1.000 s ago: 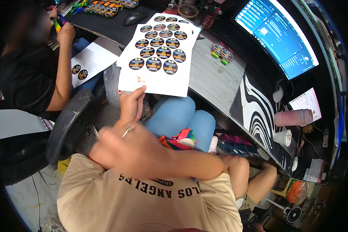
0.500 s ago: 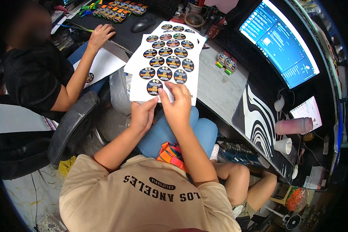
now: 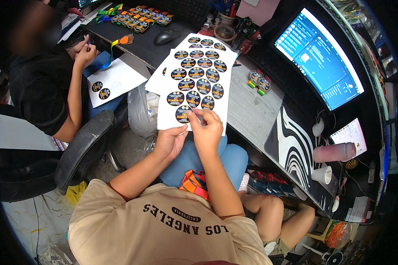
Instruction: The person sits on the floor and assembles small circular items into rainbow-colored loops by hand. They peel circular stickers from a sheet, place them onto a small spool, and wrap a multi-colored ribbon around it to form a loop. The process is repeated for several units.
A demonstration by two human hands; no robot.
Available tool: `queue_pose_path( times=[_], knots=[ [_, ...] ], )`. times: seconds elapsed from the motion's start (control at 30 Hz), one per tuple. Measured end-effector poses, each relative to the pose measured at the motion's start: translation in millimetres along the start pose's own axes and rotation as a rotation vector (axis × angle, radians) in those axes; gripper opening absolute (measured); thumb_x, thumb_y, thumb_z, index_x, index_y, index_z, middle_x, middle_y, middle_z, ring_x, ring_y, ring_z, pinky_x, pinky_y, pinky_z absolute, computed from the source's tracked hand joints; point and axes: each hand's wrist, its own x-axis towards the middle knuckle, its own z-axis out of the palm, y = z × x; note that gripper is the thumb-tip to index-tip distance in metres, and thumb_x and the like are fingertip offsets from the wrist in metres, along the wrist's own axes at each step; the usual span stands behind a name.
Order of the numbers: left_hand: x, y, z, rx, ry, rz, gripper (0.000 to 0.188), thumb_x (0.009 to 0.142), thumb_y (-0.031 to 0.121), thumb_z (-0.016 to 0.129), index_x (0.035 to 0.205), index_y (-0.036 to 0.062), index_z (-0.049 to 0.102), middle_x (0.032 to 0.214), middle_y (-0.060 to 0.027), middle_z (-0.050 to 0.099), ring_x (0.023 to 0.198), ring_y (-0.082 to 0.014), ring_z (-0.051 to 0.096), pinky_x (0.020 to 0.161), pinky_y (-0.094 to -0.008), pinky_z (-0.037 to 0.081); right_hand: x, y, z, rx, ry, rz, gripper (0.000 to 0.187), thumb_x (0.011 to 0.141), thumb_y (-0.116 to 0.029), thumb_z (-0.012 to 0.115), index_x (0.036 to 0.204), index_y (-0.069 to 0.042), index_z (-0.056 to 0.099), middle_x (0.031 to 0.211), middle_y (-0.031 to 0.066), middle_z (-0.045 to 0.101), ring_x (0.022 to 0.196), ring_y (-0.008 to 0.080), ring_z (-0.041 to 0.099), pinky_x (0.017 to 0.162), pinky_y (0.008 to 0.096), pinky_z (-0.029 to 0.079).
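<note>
A white sheet of round dark stickers point(image 3: 166, 115) with gold print is held up above my lap, its far end overlapping other sheets on the desk. My left hand point(image 3: 171, 143) pinches its near edge between thumb and fingers. My right hand point(image 3: 208, 129) is closed in a pinch at the right edge of the lowest round sticker point(image 3: 182, 114), its fingertips covering part of it. Whether that sticker's edge is lifted cannot be made out. Orange and green ribbons point(image 3: 193, 182) lie on my lap.
At left a co-worker point(image 3: 35, 84) holds a blue ribbon over a white sheet point(image 3: 119, 79). Ribboned medals point(image 3: 141, 20) and a mouse point(image 3: 167, 37) lie on the far desk. Two medals point(image 3: 259, 82), a monitor point(image 3: 320, 57), a pink tumbler point(image 3: 334, 153) and a white cup point(image 3: 322, 175) stand rightward.
The sticker sheet and both my hands sit slightly lower and further right in view. The co-worker's hands have come together around a ribbon, uncovering two round stickers on their white sheet.
</note>
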Motion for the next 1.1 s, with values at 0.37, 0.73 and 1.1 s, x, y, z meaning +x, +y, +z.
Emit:
queue_pose_path(
  times=[0.37, 0.73, 1.1],
  knots=[
    [-3, -2, 3, 0.025, -0.008, 0.008, 0.063, 0.082, -0.017, 0.05, 0.139, 0.0037, 0.036, 0.133, -0.0121, 0.05, 0.124, -0.0232, 0.049, 0.105, -0.0365, 0.042, -1, -7, -2, -0.008, 0.051, -0.054, 0.016, 0.076, -0.01, 0.078, 0.089, 0.0, 0.075, 0.075, 0.0101, 0.068, 0.06, 0.0124, 0.058, 0.055, 0.0254, 0.047],
    [-7, -6, 5, 0.078, -0.023, 0.029, 0.06, 0.084, -0.015, 0.05, 0.139, 0.0045, 0.037, 0.132, -0.0118, 0.051, 0.121, -0.0227, 0.052, 0.102, -0.036, 0.044, -5, -9, -5, -0.268, 0.063, -0.266, 0.014, 0.079, -0.014, 0.074, 0.087, -0.002, 0.074, 0.078, 0.0136, 0.07, 0.067, 0.0273, 0.066, 0.064, 0.0353, 0.052],
    [-9, -3, 8, 0.018, 0.015, 0.019, 0.034, 0.097, 0.008, 0.052, 0.131, 0.0084, 0.048, 0.122, -0.0058, 0.059, 0.114, -0.0171, 0.056, 0.094, -0.0357, 0.047, -2, -15, -10, -0.316, 0.026, -0.297, 0.014, 0.08, -0.012, 0.072, 0.091, -0.004, 0.073, 0.083, 0.0107, 0.069, 0.073, 0.0274, 0.063, 0.068, 0.0362, 0.051]
  ],
)
